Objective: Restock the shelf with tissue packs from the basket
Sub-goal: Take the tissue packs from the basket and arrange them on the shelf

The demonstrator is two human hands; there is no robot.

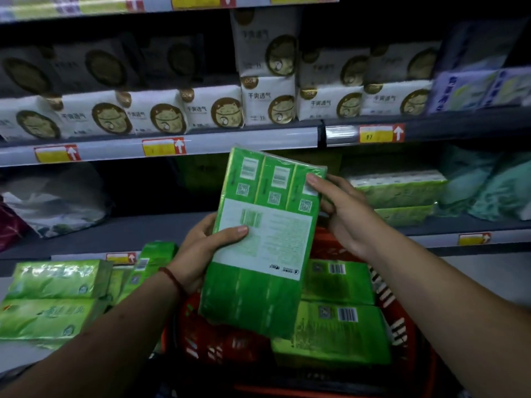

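Sitting nearest in the scene, low and centre, a red basket (207, 340) with slotted walls holds at least two green tissue packs (336, 331), lying flat with barcodes facing up.

Above the basket, both hands hold one green tissue pack (267, 239) upright and slightly tilted, its white printed panel and barcodes facing the viewer. The left hand (201, 248) grasps the pack's left edge, thumb laid across the white panel and fingers behind. A red cord (172, 278) circles that wrist. The right hand (344, 214) grasps the upper right corner, thumb on the front face and fingers curled behind. The held pack is clear of the basket and in front of the middle shelf (138, 228).

Near left, green packs (51, 300) are stacked on a lower shelf, with one narrower pack (152, 259) standing on end just beside them.

On the middle shelf, a crumpled plastic bag (57, 202) lies at far left; stacked green packs (399, 191) sit at right, with teal packs (488, 185) further right.

Farther up, white packs with a round cat emblem (212, 107) fill the upper shelf. Yellow-and-red price labels (163, 146) are fixed along its front rail.
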